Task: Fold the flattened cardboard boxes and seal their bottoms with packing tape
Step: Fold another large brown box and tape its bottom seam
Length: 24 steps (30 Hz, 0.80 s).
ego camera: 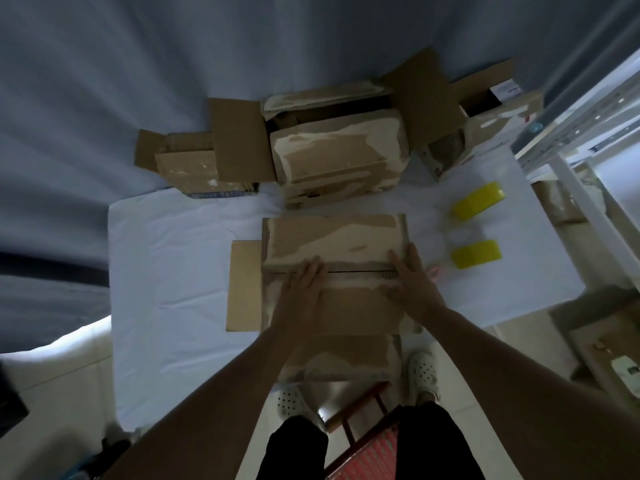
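The brown cardboard box with torn, pale patches sits in the middle of my white-covered table, its two long flaps folded down so they meet along a seam. One side flap sticks out flat on the left. Behind it, along the far edge of the table, stand three other worn cardboard boxes with flaps open. My left hand lies flat, fingers straight, pressing the flaps near the left end of the seam. My right hand does the same near the right end, palm down, gripping nothing. Right of the box lie two yellow tape rolls, well apart from my hands.
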Each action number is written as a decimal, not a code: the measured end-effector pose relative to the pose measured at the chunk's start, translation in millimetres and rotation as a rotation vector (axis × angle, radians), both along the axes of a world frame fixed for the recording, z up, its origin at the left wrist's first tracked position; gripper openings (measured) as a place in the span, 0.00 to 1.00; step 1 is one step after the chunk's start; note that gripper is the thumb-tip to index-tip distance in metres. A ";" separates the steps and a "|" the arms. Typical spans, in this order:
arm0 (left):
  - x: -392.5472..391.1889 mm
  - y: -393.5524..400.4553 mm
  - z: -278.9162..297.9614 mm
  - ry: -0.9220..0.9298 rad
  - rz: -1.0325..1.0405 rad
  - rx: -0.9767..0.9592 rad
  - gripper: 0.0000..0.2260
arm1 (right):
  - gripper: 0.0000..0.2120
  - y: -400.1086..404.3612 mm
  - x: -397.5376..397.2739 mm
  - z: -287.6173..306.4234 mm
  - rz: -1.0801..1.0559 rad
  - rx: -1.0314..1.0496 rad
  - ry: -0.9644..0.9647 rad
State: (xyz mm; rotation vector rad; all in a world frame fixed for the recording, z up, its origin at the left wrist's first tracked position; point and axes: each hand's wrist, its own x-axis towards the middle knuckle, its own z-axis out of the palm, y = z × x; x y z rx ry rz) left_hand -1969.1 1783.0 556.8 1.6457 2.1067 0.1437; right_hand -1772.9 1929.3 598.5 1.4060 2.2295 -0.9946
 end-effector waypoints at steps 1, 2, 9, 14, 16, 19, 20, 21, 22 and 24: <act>13.1 9.5 -0.3 -0.036 0.020 -0.042 0.25 | 0.37 2.4 2.2 0.8 0.007 -0.009 -0.006; 25.3 19.0 1.4 -0.058 0.042 -0.053 0.25 | 0.38 6.5 4.8 -1.1 0.028 -0.013 0.000; 84.0 34.2 -7.9 -0.233 0.414 0.175 0.27 | 0.22 77.6 60.1 -13.8 -0.130 -0.016 0.334; 97.2 37.5 -21.0 -0.112 0.480 0.178 0.28 | 0.19 151.3 85.0 -43.0 0.262 0.122 -0.109; 101.7 38.1 -21.5 -0.090 0.508 0.182 0.27 | 0.21 166.0 83.3 -52.4 0.372 0.151 -0.207; 106.0 42.4 -20.7 -0.090 0.558 0.166 0.24 | 0.21 177.2 80.7 -67.9 0.468 0.147 -0.321; 106.5 42.6 -21.3 -0.081 0.556 0.167 0.25 | 0.21 178.0 80.5 -73.6 0.493 0.141 -0.376; 106.6 42.0 -22.8 -0.067 0.545 0.168 0.25 | 0.20 177.7 80.0 -79.2 0.513 0.150 -0.422; 106.4 40.5 -24.5 -0.049 0.534 0.171 0.24 | 0.18 176.3 79.3 -84.0 0.533 0.177 -0.459; 105.5 39.1 -26.5 -0.029 0.525 0.176 0.24 | 0.17 175.2 74.8 -90.0 0.580 0.216 -0.519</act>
